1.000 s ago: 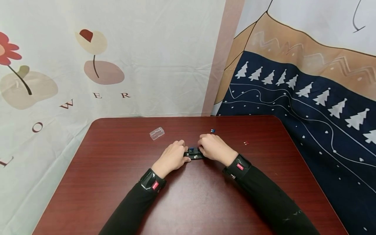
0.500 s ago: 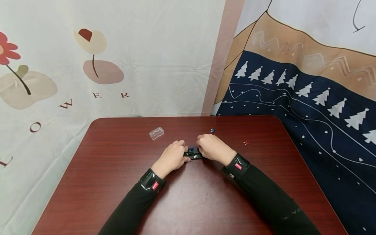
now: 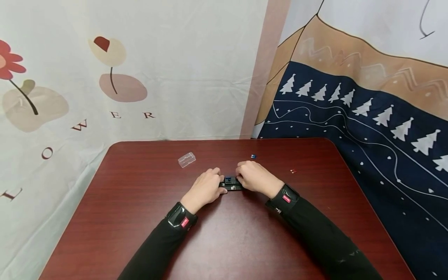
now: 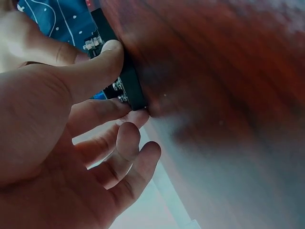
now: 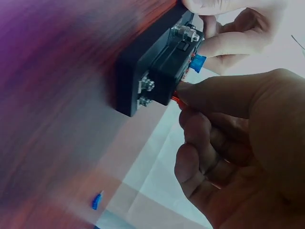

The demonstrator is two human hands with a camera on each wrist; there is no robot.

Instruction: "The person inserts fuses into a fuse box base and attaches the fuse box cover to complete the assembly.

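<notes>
A black fuse block (image 3: 231, 186) with metal screw terminals lies on the table between the two hands. My left hand (image 3: 204, 187) grips its left end, the thumb along the near side and fingers at the far side. At the block's right end my right hand (image 3: 258, 177) pinches a red blade fuse (image 5: 177, 98) between thumb and fingertip. Only a sliver of that fuse shows, right at the block's top face. Further along the same face, a blue blade fuse (image 5: 197, 63) stands in the block in the right wrist view.
A clear plastic cover (image 3: 187, 160) lies at the back left of the reddish-brown table (image 3: 224, 241). Behind the right hand are small blue fuses (image 3: 253, 156). Small red pieces (image 3: 293, 171) lie further right. Printed cloths (image 3: 196, 70) hang behind the table.
</notes>
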